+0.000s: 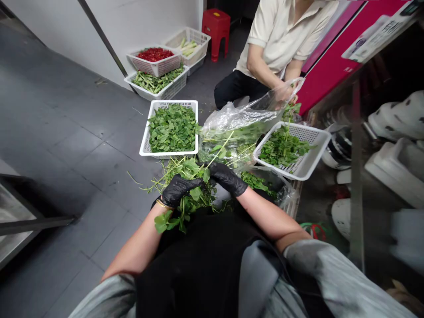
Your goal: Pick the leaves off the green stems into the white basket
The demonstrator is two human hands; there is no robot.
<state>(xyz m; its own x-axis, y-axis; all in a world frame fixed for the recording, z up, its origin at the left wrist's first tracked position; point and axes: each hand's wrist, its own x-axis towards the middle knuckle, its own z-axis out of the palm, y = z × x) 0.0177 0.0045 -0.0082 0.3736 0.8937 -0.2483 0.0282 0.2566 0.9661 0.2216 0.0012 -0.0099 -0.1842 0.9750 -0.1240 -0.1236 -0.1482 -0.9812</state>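
Both my hands wear black gloves and work over my lap. My left hand [177, 190] is closed around a bunch of leafy green stalks [185, 205] that hangs down past my wrist. My right hand [228, 177] pinches a long pale stem [219, 151] of the same greens, close beside the left hand. Just ahead on the floor stands a white basket [145, 139] full of picked leaves. A loose heap of stems [165, 174] lies between that basket and my hands.
A person in a cream shirt [281, 31] sits opposite, hands in a clear plastic bag [238, 121] of greens. A tilted white basket [314, 152] holds more leaves. Baskets of red chillies [155, 55] and green beans [155, 81] stand far left, a red stool [216, 26] behind.
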